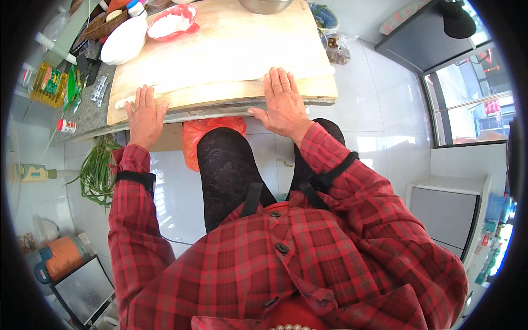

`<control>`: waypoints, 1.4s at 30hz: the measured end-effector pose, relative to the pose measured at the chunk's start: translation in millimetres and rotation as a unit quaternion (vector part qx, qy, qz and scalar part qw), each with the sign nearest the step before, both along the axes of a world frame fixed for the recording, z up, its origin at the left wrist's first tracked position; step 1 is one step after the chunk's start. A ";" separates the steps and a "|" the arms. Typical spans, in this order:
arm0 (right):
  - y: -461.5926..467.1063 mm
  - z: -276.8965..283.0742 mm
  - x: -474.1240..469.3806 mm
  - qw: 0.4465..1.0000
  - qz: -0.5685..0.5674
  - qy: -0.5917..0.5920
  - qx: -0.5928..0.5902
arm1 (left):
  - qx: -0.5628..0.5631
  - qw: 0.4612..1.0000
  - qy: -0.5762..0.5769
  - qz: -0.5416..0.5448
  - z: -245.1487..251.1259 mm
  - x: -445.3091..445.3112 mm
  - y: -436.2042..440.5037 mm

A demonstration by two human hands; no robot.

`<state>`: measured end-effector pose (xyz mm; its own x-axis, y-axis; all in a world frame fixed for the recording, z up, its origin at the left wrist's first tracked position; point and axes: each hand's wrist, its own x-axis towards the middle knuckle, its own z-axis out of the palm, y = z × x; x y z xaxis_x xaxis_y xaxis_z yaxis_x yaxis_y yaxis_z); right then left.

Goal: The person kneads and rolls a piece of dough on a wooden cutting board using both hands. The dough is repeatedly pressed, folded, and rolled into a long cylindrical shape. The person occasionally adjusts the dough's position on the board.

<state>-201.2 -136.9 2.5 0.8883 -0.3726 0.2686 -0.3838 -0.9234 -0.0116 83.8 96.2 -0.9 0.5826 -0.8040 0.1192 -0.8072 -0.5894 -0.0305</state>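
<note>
Both hands lie flat across a long, pale wooden rolling pin (123,102) near the front edge of a wooden board (231,24). My left hand (145,117) rests palm down by the pin's left end, fingers stretched out and thumb apart. Toward the right end lies my right hand (284,99), its fingers also straight and its thumb spread to the left. Neither hand curls around the pin. A pale sheet, apparently dough (214,76), spreads behind and along the pin; glare hides its outline.
At the board's back left are a white bowl (123,43) and a red bowl of white powder (172,25). A metal bowl (266,5) stands at the far edge. Left on the counter is an oil bottle (48,84). A red plastic bag (192,144) hangs below the counter's front edge.
</note>
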 end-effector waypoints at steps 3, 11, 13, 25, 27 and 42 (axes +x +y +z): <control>-12.9 5.7 -2.4 0.999 0.011 -0.007 0.038 | -0.033 0.997 0.008 0.062 11.9 -26.7 -34.3; -86.4 1.1 -1.6 0.997 -0.053 0.015 -0.047 | -0.093 0.972 0.033 -0.212 11.4 -153.4 -178.5; -95.2 -6.9 3.3 0.998 -0.052 -0.001 -0.040 | -0.073 0.977 0.053 -0.196 9.6 -157.7 -197.3; -175.7 -4.4 80.4 0.990 -0.124 -0.061 -0.010 | -0.024 0.992 0.093 -0.088 6.7 -90.4 -273.7; -195.2 -3.2 91.7 0.992 -0.124 -0.029 0.019 | -0.021 0.992 0.091 -0.084 3.7 -78.1 -280.2; -166.3 -13.0 58.6 0.968 -0.247 -0.047 0.022 | 0.022 0.985 0.107 -0.132 9.0 -88.4 -248.9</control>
